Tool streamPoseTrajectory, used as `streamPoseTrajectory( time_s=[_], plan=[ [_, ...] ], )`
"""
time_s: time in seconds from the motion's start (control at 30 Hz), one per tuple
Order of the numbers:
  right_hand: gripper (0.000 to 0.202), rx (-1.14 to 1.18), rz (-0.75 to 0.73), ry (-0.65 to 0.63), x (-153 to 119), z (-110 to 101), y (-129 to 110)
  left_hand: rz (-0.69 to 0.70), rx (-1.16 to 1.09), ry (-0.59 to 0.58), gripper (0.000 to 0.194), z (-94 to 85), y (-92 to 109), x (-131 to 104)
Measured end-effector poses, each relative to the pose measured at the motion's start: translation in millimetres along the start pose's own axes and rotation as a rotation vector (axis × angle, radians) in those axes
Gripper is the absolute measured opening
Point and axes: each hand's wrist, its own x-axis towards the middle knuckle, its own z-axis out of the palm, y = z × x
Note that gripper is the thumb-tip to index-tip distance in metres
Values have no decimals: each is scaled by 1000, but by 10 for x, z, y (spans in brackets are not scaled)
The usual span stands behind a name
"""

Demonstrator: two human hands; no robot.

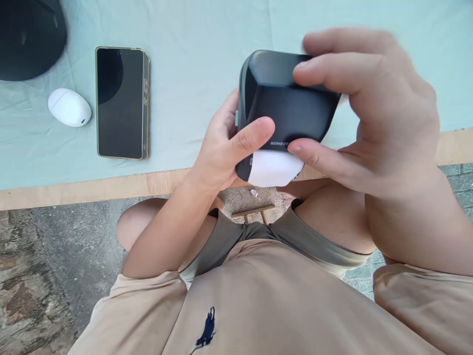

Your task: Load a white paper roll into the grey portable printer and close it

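A black label printer (pixel 291 113) marked NIIMBOT is held above the near edge of the table. White label paper (pixel 275 168) with a ragged right end sticks out of its near side. My left hand (pixel 227 143) grips the printer's left side, thumb on top and the other fingers hidden behind it. From the right, my right hand (pixel 380 103) curves over the printer, fingertips at the far right of its top and thumb at the near edge beside the paper. Its finger blur slightly, but the thumb and fingers close around the printer's right part.
On the pale blue tablecloth (pixel 192 74) at left lie a smartphone (pixel 121 103) in a clear case and a white earbud case (pixel 69 107). A dark round object (pixel 29 39) fills the far left corner. The wooden table edge (pixel 162 182) runs in front of my legs.
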Motion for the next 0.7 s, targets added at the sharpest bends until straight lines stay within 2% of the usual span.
streamPoseTrajectory(
  time_s=[0.1, 0.37, 0.5, 0.7],
  plan=[
    [45, 31, 16, -48, -12, -7, -22, 34, 19, -26, 46, 17, 14, -19],
    [40, 32, 59, -59, -39, -25, 5, 71, 47, -30, 37, 25, 22, -8],
    [40, 24, 34, -49, -29, -23, 21, 125, 14, -20, 29, 20, -21, 12],
    [41, 16, 4, -43, -16, -18, 17, 186, -13, -145, 37, -70, -71, 53]
  ],
)
